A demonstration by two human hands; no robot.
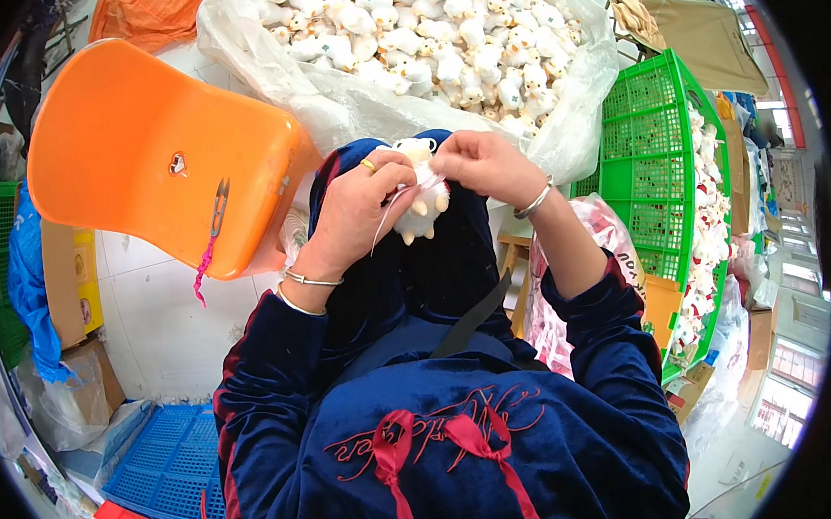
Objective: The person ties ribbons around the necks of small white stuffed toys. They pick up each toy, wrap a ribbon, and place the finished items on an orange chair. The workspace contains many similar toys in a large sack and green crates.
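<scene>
Small white plush toy animal [422, 202] held over lap between both hands, close for fine work. Left hand [360, 210] wraps fingers around toy body, steadying it. Right hand [486, 165] pinches at toy head; thin white thread [386, 216] trails down. Thread snips [217, 215] lie within reach on orange plastic chair seat [143, 152]. Big clear plastic bag of white plush toys [421, 40] sits just ahead.

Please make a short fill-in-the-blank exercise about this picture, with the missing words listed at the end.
1. Both hands hold a small white ____ toy over the lap.
2. The thread snips lie on the ____ plastic chair.
3. The crate at the person's right is ____.
4. The left hand wears a ____ on one finger.

Missing words: plush; orange; green; ring
</scene>
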